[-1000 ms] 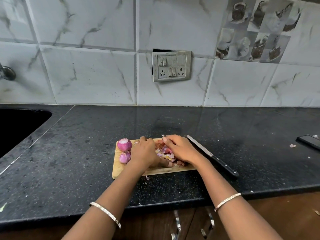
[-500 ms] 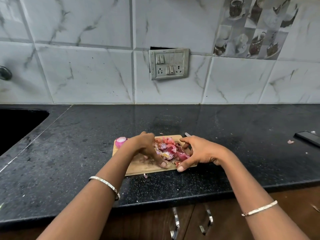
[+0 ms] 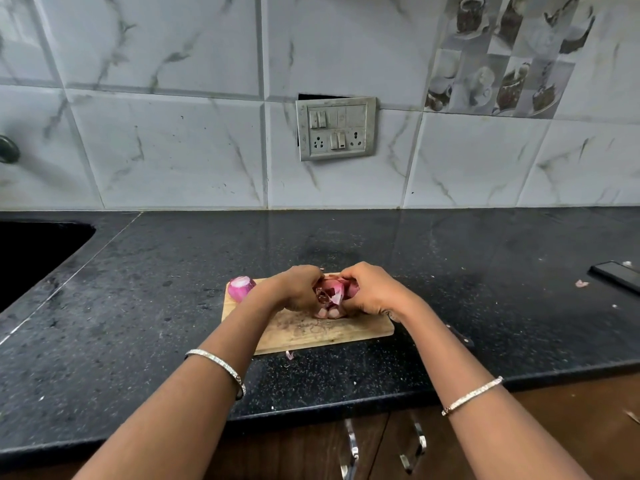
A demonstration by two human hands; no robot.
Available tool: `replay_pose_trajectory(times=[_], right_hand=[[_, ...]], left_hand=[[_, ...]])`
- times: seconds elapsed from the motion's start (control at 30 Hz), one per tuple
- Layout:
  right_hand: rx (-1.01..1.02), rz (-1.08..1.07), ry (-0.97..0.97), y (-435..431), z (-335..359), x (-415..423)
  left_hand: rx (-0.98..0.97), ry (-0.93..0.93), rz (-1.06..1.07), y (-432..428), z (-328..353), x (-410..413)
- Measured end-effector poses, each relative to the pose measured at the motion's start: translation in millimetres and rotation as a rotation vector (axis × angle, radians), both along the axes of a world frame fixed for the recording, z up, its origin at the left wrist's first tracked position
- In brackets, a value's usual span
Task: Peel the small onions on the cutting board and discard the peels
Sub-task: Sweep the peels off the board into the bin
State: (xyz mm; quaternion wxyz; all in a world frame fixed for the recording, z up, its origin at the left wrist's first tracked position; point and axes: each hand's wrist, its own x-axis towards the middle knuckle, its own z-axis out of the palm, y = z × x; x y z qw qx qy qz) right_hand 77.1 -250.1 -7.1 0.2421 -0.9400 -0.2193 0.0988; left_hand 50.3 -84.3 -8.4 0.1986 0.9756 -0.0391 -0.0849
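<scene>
I judge the peeling itself close to finished and the discarding step in hand. One onion [image 3: 241, 287] sits bare and glossy at the far left corner of the board [image 3: 329, 332], its purple flesh exposed and no dry skin on it that I can see. Whether other onions lie behind my left wrist I cannot tell; the arm covers that part of the board.

My left hand [image 3: 298, 289] and right hand [image 3: 375, 292] are brought together over the middle of the board, fingers curled inward from both sides and clamped on a bunch of peels [image 3: 330, 292]. The peels show as a reddish, papery wad in the gap between the two hands, with a few fingertips [image 3: 327, 312] tucked under it, just above the wood. The wad seems about to leave the board, or barely off it; I cannot say which.

What is left, as I read it: carry that bunch away and drop it. No bin is in view; the sink [image 3: 38, 258] lies well to the left in the desk [image 3: 166, 306]. One scrap [image 3: 289, 355] lies on the desk just in front of the board's near edge, outside my grasp, and will need a second pick-up. The onion stays clear of both hands, just beside my left wrist.
</scene>
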Motion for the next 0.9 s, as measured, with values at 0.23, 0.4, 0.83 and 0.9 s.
replay_pose_trajectory(times=[0.23, 0.4, 0.83, 0.9], right_hand=[[0.079, -0.066, -0.063, 6, -4, -9], [0.226, -0.091, -0.06, -3, -13, -18], [0.424, -0.009, 0.043, -49, 3, -38], [0.443, -0.006, 0.039, -58, 2, -50]], left_hand=[[-0.133, -0.14, 0.102, -8, -11, -16], [-0.215, -0.209, 0.155, -16, -15, -32], [-0.712, -0.223, 0.224, -48, -8, -81], [-0.699, -0.241, 0.207, -58, -5, -98]])
